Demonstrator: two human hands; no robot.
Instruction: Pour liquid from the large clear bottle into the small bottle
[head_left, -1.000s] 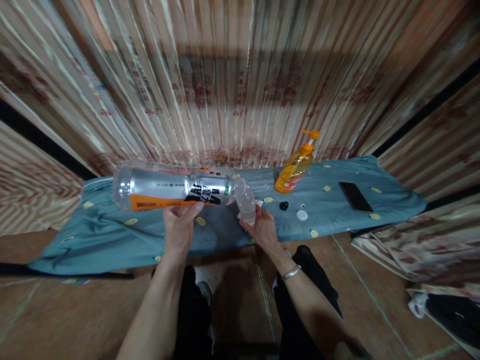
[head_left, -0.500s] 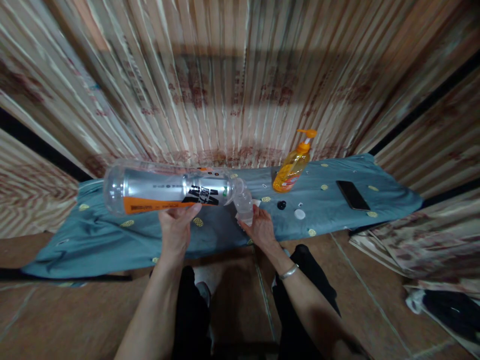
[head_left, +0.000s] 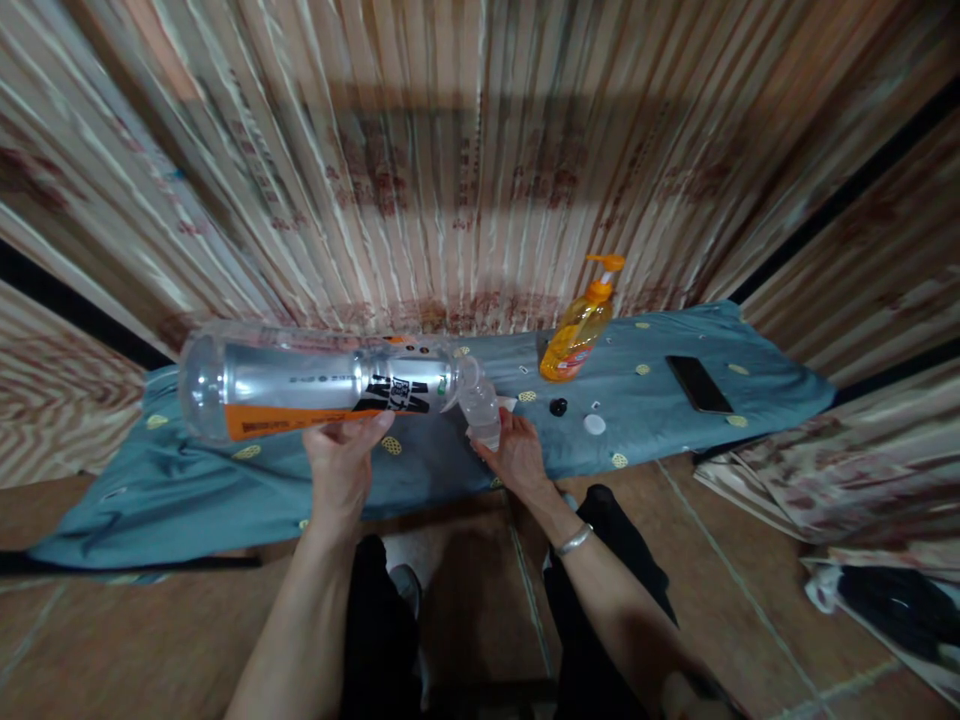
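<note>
My left hand (head_left: 343, 455) is closed around the underside of a large clear bottle (head_left: 292, 385) with a silver and orange label. The bottle lies nearly level in the air, its neck toward the right. At its mouth is a small clear bottle (head_left: 480, 408), tilted, with its top against or very near the large one; whether they touch is hard to tell. My right hand (head_left: 520, 450) grips the small bottle from the right side, its fingers closed. A silver bracelet sits on my right wrist.
On the blue cloth-covered surface (head_left: 427, 480) stand an orange pump bottle (head_left: 577, 335), a small black cap (head_left: 558, 407), a white round lid (head_left: 594, 424) and a dark phone (head_left: 698, 384). Pleated curtains (head_left: 420, 150) hang behind. A dark bundle (head_left: 896, 610) lies at the lower right.
The large bottle and my left hand have shifted slightly left, and the bottle's base hangs a little lower. The rest of the view has moved slightly left too.
</note>
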